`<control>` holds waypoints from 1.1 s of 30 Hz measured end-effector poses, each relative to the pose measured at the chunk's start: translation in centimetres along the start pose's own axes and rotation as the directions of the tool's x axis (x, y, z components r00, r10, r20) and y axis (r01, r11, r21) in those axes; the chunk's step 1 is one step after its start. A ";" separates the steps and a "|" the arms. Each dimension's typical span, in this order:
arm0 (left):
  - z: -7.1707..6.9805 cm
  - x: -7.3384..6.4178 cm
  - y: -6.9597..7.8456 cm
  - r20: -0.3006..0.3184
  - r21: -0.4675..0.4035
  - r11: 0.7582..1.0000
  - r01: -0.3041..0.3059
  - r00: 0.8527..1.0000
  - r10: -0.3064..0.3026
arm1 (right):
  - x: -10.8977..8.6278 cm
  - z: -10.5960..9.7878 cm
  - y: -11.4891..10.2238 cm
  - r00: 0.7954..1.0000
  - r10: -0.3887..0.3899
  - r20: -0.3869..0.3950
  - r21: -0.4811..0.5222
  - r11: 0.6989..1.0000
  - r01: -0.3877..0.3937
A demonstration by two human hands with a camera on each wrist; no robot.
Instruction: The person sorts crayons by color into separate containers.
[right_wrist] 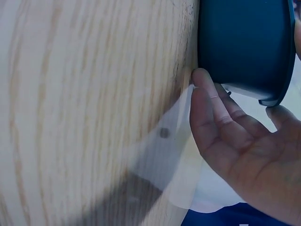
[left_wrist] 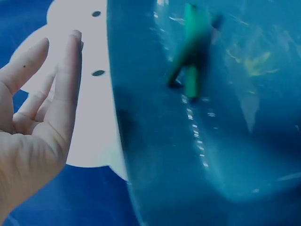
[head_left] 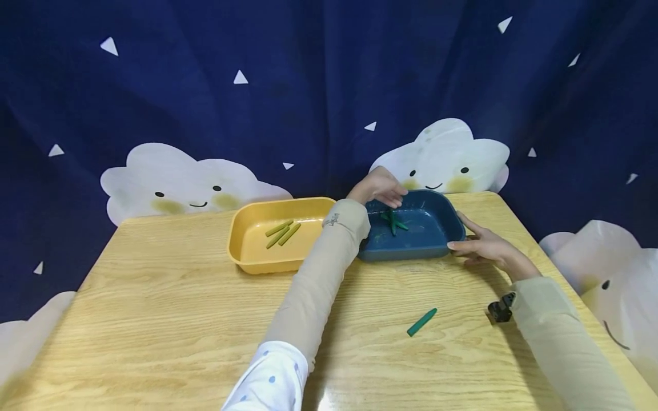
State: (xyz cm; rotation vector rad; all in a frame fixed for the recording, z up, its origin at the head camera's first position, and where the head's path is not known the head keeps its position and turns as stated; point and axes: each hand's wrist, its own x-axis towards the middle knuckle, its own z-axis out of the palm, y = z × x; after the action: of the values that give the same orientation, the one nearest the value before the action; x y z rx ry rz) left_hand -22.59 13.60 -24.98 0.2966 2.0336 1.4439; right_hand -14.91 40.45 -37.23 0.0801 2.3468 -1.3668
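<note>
My left hand (head_left: 379, 185) hovers over the back left part of a dark blue bin (head_left: 426, 225), its fingers extended. Nothing is between those fingers in the left wrist view. Inside this bin, green crayons (left_wrist: 190, 52) lie crossed over one another; their exact number is hard to tell. My right hand (head_left: 485, 248) is at the bin's right end, the fingers spread against the outside. In the right wrist view a fingertip meets the lower edge and the thumb is at the rim. A single green crayon (head_left: 422, 322) lies on the table in front of the bin.
Left of the blue bin stands a yellow bin (head_left: 241, 266) holding three yellowish crayons (head_left: 278, 236). My left forearm crosses its right end. A small black device (head_left: 500, 308) is at my right wrist. A dark blue curtain (head_left: 308, 85) with clouds hangs behind the wooden table (head_left: 169, 331).
</note>
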 end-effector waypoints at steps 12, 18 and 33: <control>-0.8 6.4 -3.5 0.207 0.032 0.969 -0.243 0.951 0.231 | 0.8 -1.5 0.6 1.000 -0.008 0.025 -0.026 1.000 0.008; -0.5 4.7 -4.3 0.238 0.004 0.959 -0.285 0.931 0.275 | 0.9 -1.9 0.7 1.000 0.020 0.014 -0.018 1.000 -0.020; 0.7 -0.2 -7.3 0.092 -0.002 0.886 -0.463 0.883 0.461 | 1.2 -2.3 0.9 1.000 0.018 0.004 0.004 1.000 -0.018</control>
State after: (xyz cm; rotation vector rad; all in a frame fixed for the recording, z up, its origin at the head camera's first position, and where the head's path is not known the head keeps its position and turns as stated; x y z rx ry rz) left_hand -20.76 11.25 -31.72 0.8922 1.9851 1.6497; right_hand -16.54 42.68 -37.44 0.0999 2.3346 -1.3620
